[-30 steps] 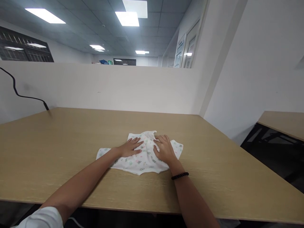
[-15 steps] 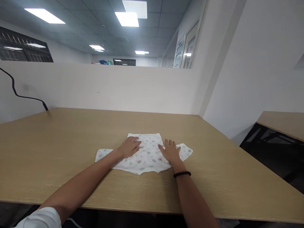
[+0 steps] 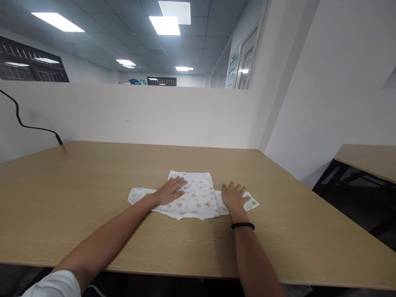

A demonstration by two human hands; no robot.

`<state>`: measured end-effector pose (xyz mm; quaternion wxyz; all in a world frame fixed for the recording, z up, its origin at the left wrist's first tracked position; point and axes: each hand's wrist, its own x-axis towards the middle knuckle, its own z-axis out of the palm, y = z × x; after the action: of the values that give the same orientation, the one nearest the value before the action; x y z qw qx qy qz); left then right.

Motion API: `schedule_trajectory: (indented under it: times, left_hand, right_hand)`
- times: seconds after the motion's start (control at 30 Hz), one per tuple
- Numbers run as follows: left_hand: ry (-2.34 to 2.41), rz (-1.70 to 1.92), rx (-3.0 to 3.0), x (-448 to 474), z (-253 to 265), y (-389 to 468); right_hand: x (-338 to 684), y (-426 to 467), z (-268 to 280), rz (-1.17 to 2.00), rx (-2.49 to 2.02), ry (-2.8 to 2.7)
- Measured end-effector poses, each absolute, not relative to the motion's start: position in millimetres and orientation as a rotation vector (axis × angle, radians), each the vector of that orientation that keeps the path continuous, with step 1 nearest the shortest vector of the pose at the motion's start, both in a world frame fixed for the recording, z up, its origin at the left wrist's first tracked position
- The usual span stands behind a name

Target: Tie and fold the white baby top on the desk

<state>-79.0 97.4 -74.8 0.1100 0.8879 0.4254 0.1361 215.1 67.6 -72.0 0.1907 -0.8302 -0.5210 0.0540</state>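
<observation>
A small white shirt (image 3: 198, 196) with a print of little green, pink and grey figures lies spread on the table, its neck edge or hem toward me, I cannot tell which. One sleeve reaches out to each side. My left hand (image 3: 168, 191) rests flat on the left part of the body, fingers stretched out and palm down. Over the right sleeve lies my right hand (image 3: 234, 196), fingers spread, covering part of the cloth. Neither hand grips the fabric. A black beaded bracelet (image 3: 243, 225) circles my right wrist.
The shirt lies on a light wooden table (image 3: 93, 185). Behind it stands a low white partition (image 3: 161, 113). A black cable (image 3: 34, 127) hangs down to the back left corner. Another table (image 3: 368, 159) stands at the right beyond a white wall.
My right hand has moved right, from the shirt's body edge onto the right sleeve. The shirt has shifted slightly right and away from me. My left hand stays flat on it.
</observation>
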Motion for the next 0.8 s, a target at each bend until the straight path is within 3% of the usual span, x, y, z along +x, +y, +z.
schedule_trajectory:
  times: [0.13, 0.27, 0.57, 0.67, 0.8]
  left_hand:
    - [1.498, 0.549, 2.557, -98, -66, 109]
    - [1.652, 0.296, 2.332, -135, -43, 120]
    - [1.380, 0.097, 2.060, -175, -35, 129]
    - [1.363, 0.104, 2.010, -172, -32, 128]
    - [1.264, 0.255, 1.806, -175, -25, 122]
  right_hand:
    - [228, 64, -65, 0.021, -2.384, -1.445]
    - [244, 60, -62, 0.148, -2.522, -1.484]
    - [272, 64, -53, 0.397, -2.427, -1.399]
    - [277, 64, -48, 0.637, -2.116, -1.282]
    - [277, 63, -43, 1.215, -1.526, -0.890]
